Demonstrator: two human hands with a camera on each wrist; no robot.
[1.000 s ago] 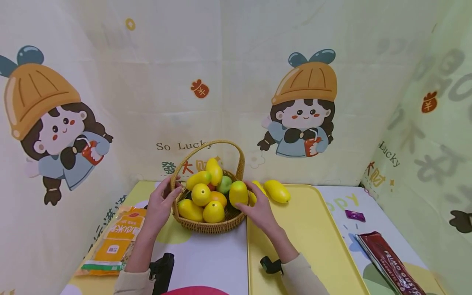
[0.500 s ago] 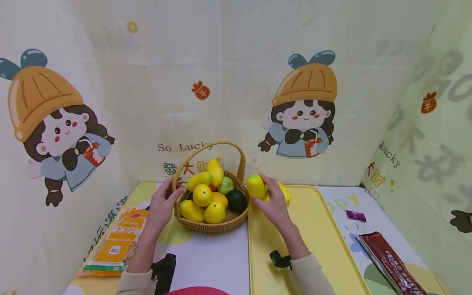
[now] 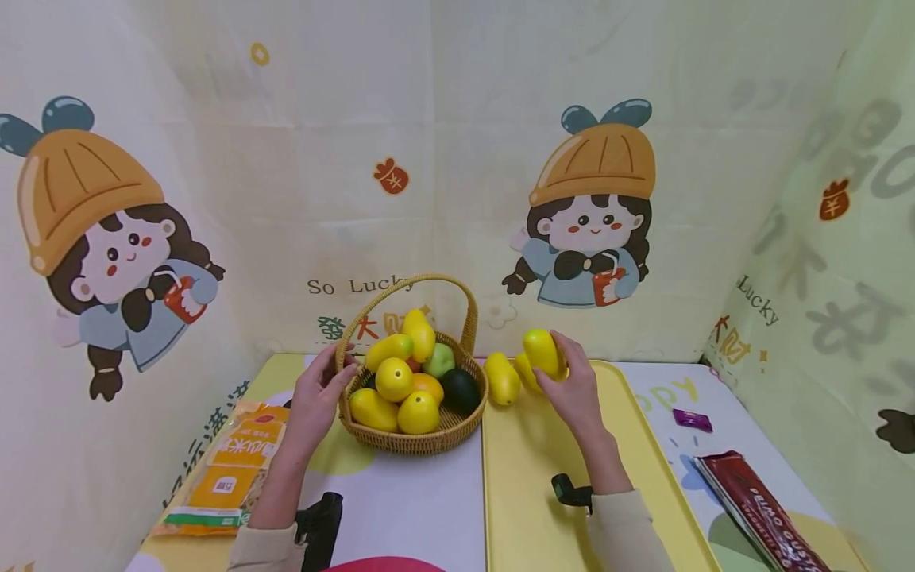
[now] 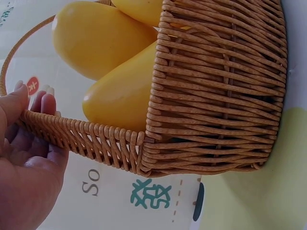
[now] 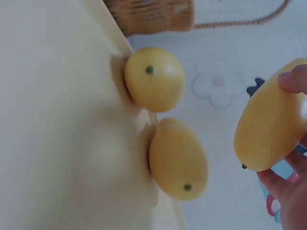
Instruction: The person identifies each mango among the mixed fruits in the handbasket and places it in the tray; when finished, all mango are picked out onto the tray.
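1. Wicker basket (image 3: pixel 415 442) holds fruit (image 3: pixel 395 380).
2. Left hand (image 3: pixel 317 400) curls its fingers round the basket's handle (image 4: pixel 86 140).
3. Right hand (image 3: pixel 579 389), right of the basket, grips a mango (image 3: pixel 541 352) above the tray (image 3: pixel 529 508).
4. Two mangoes (image 3: pixel 503 381) rest on the tray, right of the basket.

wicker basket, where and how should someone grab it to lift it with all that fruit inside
Probably at the top of its arched handle, from above. The arch rises over the piled fruit, leaving a gap beneath its crown, and a central hold should help keep the wicker basket level. The left hand holds the handle lower, on the person's left.
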